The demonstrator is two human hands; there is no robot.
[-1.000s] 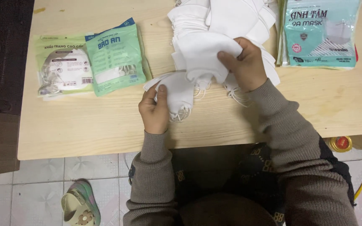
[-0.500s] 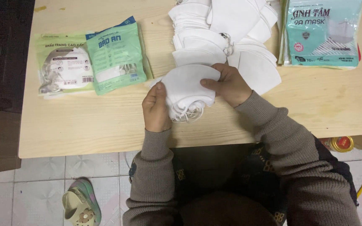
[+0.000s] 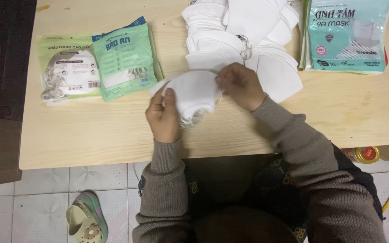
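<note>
Now both hands (image 3: 203, 101) gripping white mask (image 3: 192, 92), long axis crosswise, table (image 3: 91, 135)

We see our left hand (image 3: 163, 114) and our right hand (image 3: 241, 85) holding together a small stack of white face masks (image 3: 192, 92) just above the wooden table (image 3: 91, 130), the left thumb pressing on the stack's left part and the right fingers pinching its upper right edge. Behind the hands a big pile of loose white masks (image 3: 248, 36) lies on the table, with a teal mask package (image 3: 347, 36) to its right. To the left lie a green package (image 3: 124, 58) and a pale green package (image 3: 66, 67), the first partly over the second, and below on the tiled floor (image 3: 37, 202) is a slipper (image 3: 86, 220).
</note>
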